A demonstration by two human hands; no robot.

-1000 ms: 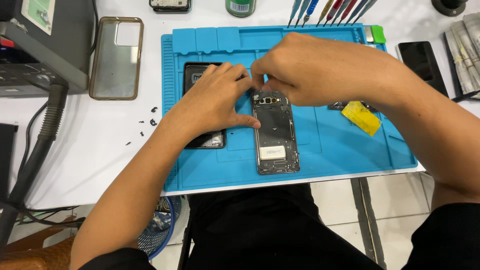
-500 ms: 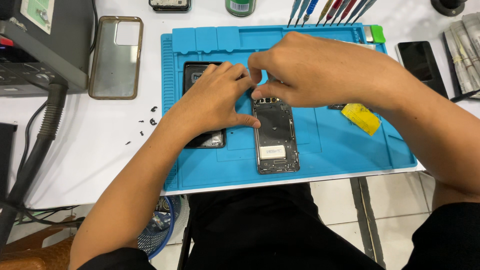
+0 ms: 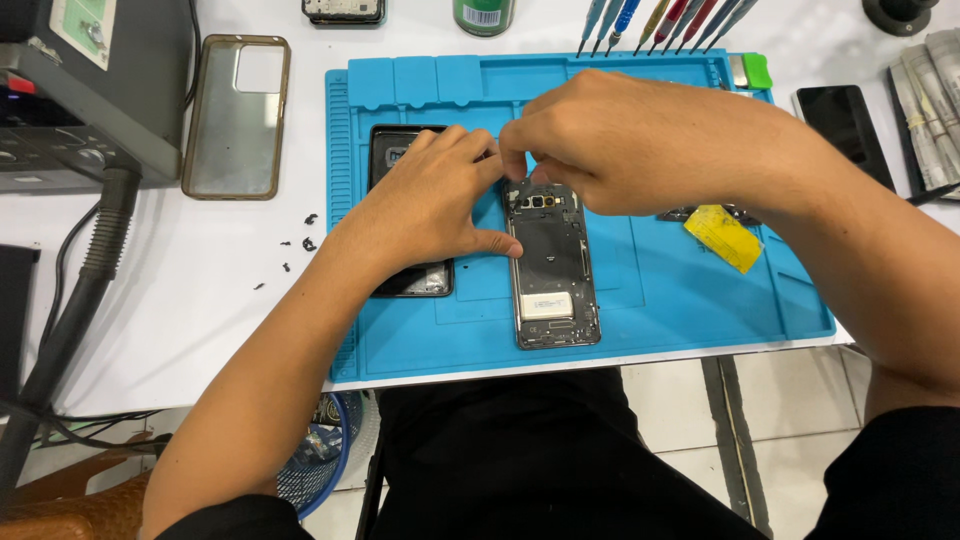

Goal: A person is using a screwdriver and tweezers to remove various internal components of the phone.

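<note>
- The opened smartphone point(image 3: 553, 262) lies with its back cover off on the blue repair mat point(image 3: 680, 290), and its long axis runs away from the person toward the far edge of the tabletop point(image 3: 200, 290), with the camera end farthest.
- Both hands meet at this far, camera end, so the phone lies below and toward the person from the fingertips.
- The right hand point(image 3: 640, 140) comes from the right side and covers the top edge of the phone; its thumb and forefinger are pressed together in a pinch at the top left corner. What they pinch I cannot tell, because it is too small and hidden.
- The left hand point(image 3: 430, 205) lies flat on the mat beside the phone, partly over a black back cover point(image 3: 405, 215). Its thumb tip touches the left edge of the phone, and its fingers, bent a little, reach the same top corner.
- The right hand is nearer to the camera module; the left hand is more at the side.
- A yellow plastic piece point(image 3: 724, 237) lies to the right, well apart.
- Compared with one second ago, the phone lies in the same place and direction. The right hand has only drawn a little more over the top edge.
</note>
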